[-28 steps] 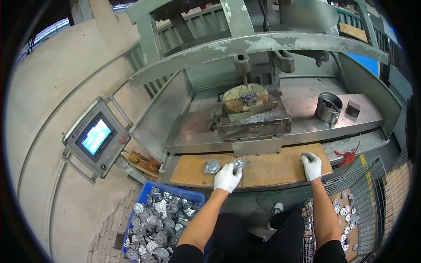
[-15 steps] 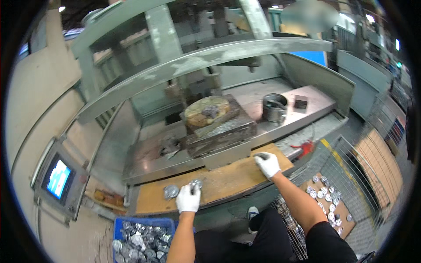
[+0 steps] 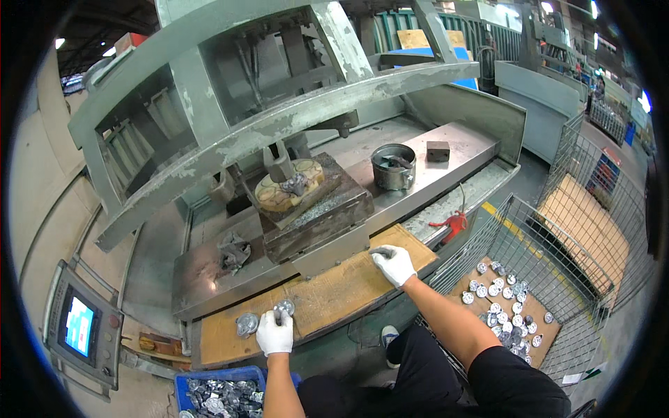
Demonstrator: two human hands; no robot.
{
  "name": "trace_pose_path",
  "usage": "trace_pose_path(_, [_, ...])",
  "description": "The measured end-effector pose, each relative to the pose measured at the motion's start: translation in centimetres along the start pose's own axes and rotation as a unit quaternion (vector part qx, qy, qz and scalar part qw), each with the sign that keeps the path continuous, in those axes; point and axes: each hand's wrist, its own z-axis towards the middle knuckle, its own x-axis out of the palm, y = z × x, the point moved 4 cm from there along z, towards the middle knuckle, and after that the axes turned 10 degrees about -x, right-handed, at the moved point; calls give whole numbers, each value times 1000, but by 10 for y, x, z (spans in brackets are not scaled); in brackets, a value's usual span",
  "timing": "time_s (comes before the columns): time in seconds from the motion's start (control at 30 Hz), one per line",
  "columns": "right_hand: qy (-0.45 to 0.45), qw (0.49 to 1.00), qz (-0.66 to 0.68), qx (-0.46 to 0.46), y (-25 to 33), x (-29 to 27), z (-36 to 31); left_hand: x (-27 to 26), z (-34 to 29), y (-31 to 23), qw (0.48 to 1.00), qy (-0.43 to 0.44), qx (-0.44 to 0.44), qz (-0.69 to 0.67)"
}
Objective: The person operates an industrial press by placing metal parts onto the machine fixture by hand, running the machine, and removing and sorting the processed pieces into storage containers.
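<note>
My left hand (image 3: 274, 336), in a white glove, is closed on a round silver metal casting (image 3: 284, 307) at the left part of a wooden board (image 3: 334, 294). Just left of it lies a second metal casting (image 3: 247, 324) on the board. My right hand (image 3: 394, 266), also gloved, rests near the board's right end with its fingers curled in. Dark smudges mark its fingertips, and whatever it may hold is hidden. Beyond the board, a small metal piece (image 3: 295, 184) sits on a yellowish round block (image 3: 279, 195) on the press bed.
A press frame (image 3: 293, 111) arches over the bed. A metal pot (image 3: 394, 171) and a small steel block (image 3: 437, 151) stand at right. A blue bin (image 3: 182, 393) of castings is at lower left, a wire cage (image 3: 564, 334) with castings at right, a control panel (image 3: 80, 326) at left.
The view has swung, shifting the scene left in the picture. Both hands keep about the same places on the board, the left still at the casting.
</note>
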Motion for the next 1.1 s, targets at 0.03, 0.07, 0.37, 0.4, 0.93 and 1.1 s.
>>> trace_pose_path(0.03, [1, 1000, 5, -13, 1, 0, 0, 0, 0, 0, 1000, 2, -3, -4])
trace_pose_path(0.07, [2, 1000, -7, -13, 2, 0, 0, 2, 0, 1, 1000, 11, -10, -4])
trace_pose_path(0.37, [-8, 998, -55, -19, 4, -2, -1, 2, -1, 1, 1000, -13, -4, 5])
trace_pose_path(0.4, [-5, 999, -33, -16, 4, -2, -2, 2, -2, -1, 1000, -24, 10, -4])
trace_pose_path(0.93, [12, 998, -58, -14, 9, -1, -3, 3, -2, 3, 999, 18, -39, -23])
trace_pose_path(1.1, [17, 997, -64, -26, 12, 0, -3, 0, -4, 1, 998, -29, -14, -45])
